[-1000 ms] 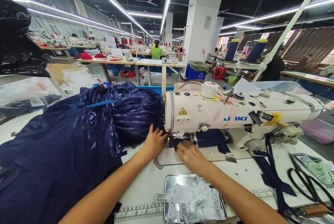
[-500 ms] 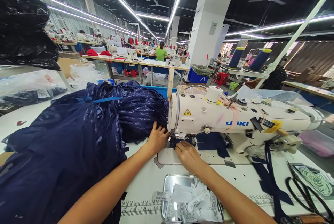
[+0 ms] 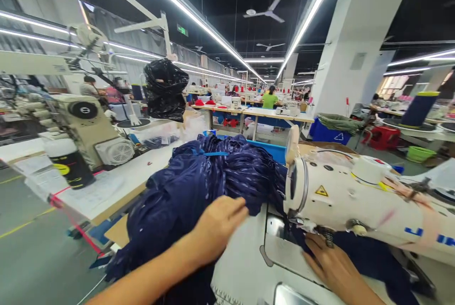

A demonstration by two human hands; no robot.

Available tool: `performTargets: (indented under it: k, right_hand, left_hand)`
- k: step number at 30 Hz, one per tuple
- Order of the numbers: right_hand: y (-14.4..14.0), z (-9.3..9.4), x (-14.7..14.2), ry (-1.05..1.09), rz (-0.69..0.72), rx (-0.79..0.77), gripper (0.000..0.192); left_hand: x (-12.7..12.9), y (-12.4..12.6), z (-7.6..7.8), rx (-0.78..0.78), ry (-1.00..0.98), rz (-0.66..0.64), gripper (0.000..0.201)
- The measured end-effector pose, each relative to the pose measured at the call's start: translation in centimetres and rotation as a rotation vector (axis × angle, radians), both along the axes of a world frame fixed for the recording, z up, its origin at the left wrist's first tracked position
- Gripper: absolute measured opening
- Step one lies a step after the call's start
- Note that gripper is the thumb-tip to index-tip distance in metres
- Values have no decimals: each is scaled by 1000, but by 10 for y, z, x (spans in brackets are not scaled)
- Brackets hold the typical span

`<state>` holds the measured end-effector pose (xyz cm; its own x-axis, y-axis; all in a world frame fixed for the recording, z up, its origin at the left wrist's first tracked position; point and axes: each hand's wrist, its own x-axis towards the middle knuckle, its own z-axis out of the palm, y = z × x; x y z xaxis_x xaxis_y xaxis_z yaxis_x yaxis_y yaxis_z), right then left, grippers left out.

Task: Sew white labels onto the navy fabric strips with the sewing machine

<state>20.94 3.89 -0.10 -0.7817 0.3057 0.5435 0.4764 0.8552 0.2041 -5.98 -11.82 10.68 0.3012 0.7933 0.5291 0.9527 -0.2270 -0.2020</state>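
Bright, even light from the long white ceiling tube strips point(image 3: 199, 21) we see overhead, dark ceiling between them, soft glare on the cream sewing machine head point(image 3: 341, 196), our left hand point(image 3: 216, 227) motion-blurred, wide-angle bending at edges, soft shadows.

On the tabletop point(image 3: 245, 267) before me, the fabric heap point(image 3: 199, 186) lies left of the sewing machine point(image 3: 355, 201). My left grip point(image 3: 218, 229) rests on the heap's near edge; my right grip point(image 3: 332, 269) lies under the machine's head (on the cloth there). Another machine point(image 3: 85, 125) stands far left, a bag point(image 3: 165, 89) behind the heap.
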Motion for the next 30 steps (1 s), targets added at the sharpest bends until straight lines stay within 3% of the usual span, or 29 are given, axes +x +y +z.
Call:
performTargets:
  k: [2, 4, 6, 9, 12, 15, 18, 20, 26, 28, 30]
  right_hand:
    - [0, -2, -1, 2, 0, 29, 37]
    - [0, -2, -3, -4, 0, 51, 38]
    - [1, -2, -3, -20, 6, 66, 37]
    - [1, 0, -2, -58, 3, 84, 34]
    - [-2, 9, -4, -126, -20, 101, 27]
    - [-15, 26, -13, -236, -55, 112, 17]
    - [-38, 47, -33, -307, -128, 58, 13]
    - [-55, 58, -51, -300, -53, -71, 12]
    - [-84, 65, -119, -168, 279, -576, 28]
    - [-84, 64, -144, -172, 278, -629, 33]
    - [-83, 63, -169, -227, 176, -594, 35]
  left_hand:
    - [-36, -14, 21, -25, 10, 223, 32]
    - [-62, -22, 36, -190, 99, 338, 30]
    - [-75, -27, 44, -339, 203, 394, 36]
    - [-74, -31, 46, -435, 315, 454, 64]
    - [-61, -30, 36, -326, 428, 303, 72]
    - [-51, -25, 15, -238, 524, 55, 52]
    - [-47, -18, -7, -303, 618, 40, 25]
    - [-47, -14, -16, -326, 630, 59, 19]
    - [-65, -22, -8, -333, 517, -151, 14]
    - [-73, -30, -2, -305, 418, -204, 15]
    - [-79, -37, 1, -254, 290, -221, 19]
